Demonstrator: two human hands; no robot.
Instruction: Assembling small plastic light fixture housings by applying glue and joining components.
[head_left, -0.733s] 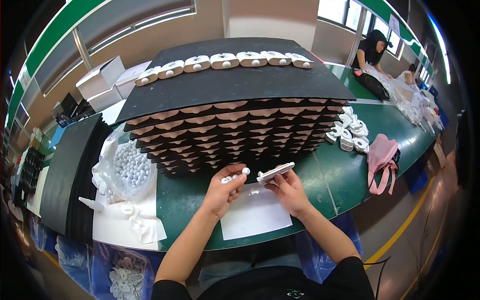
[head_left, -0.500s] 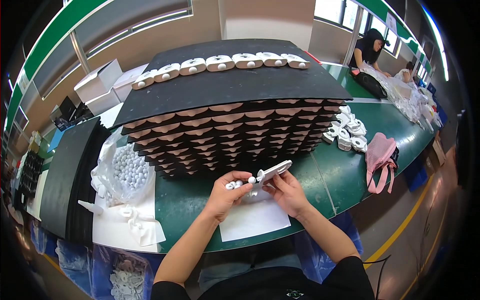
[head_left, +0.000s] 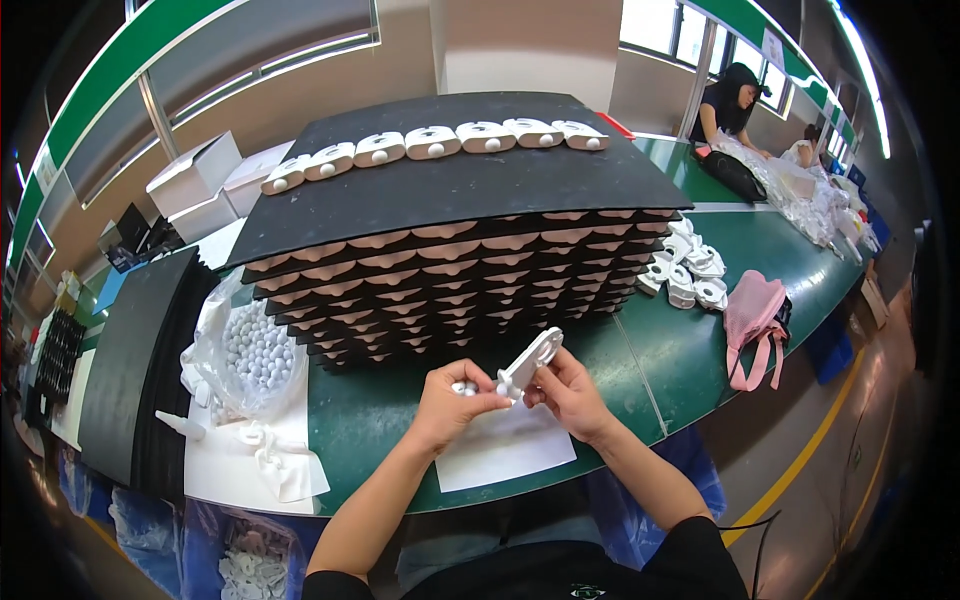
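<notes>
My left hand (head_left: 448, 408) is closed around several small white balls (head_left: 463, 388), which show between the curled fingers. Its thumb and forefinger press one white ball (head_left: 504, 389) against the lower end of an oblong white plastic part (head_left: 534, 360). That part has an oval opening near its upper end and stands tilted. It is gripped by my right hand (head_left: 574, 402), with the thumb and fingers along its side. Both hands are above a white sheet of paper (head_left: 505, 455) on the green table (head_left: 380, 470).
Ahead rises a stack of black boards (head_left: 460, 195), with a row of white parts (head_left: 432, 142) on top. A clear bag of white balls (head_left: 262, 350) and a white nozzle bottle (head_left: 180, 424) lie left. Right are piled white parts (head_left: 690, 270), a pink bag (head_left: 755, 320) and another person.
The white part has tipped more upright and moved slightly left. The ball pinched in my left hand, just at the part's end before, now presses onto it. The view has shifted slightly.
</notes>
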